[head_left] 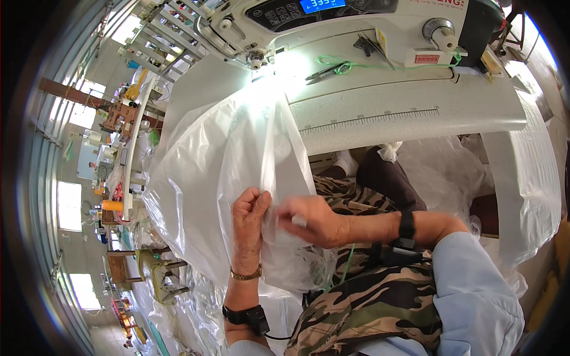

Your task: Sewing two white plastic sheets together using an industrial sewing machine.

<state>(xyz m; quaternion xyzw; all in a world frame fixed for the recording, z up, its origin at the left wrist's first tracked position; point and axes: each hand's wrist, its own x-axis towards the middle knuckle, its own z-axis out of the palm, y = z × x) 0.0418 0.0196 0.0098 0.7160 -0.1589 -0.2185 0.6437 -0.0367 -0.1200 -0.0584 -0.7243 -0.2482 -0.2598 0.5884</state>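
Translucent plastic sheet (196, 160) at an industrial sewing machine (409, 44): its upper end lies in the lamp glare beneath the machine head, and its body drapes over the near edge of the pale bed (409, 98) toward the camouflage apron (368, 308). Slippage is judged the chief hazard, since the film looks thin and slick; uneven tension between the hands and the needle area could skew it or stretch it. The lengthwise folds running up to the machine could be caught as a pleat, and glare there would make such a fault hard to notice. Thread snips (326, 72), with green thread (356, 64) about them, lie on the bed to the right of the sheet, where a wide sweep of film might snag. The left hand (249, 216) is closed in a pinch, thumb against fingers, on a gathered fold. The right hand (314, 219), motion-blurred, is curled just beside that fold; whether it grasps film cannot be told.
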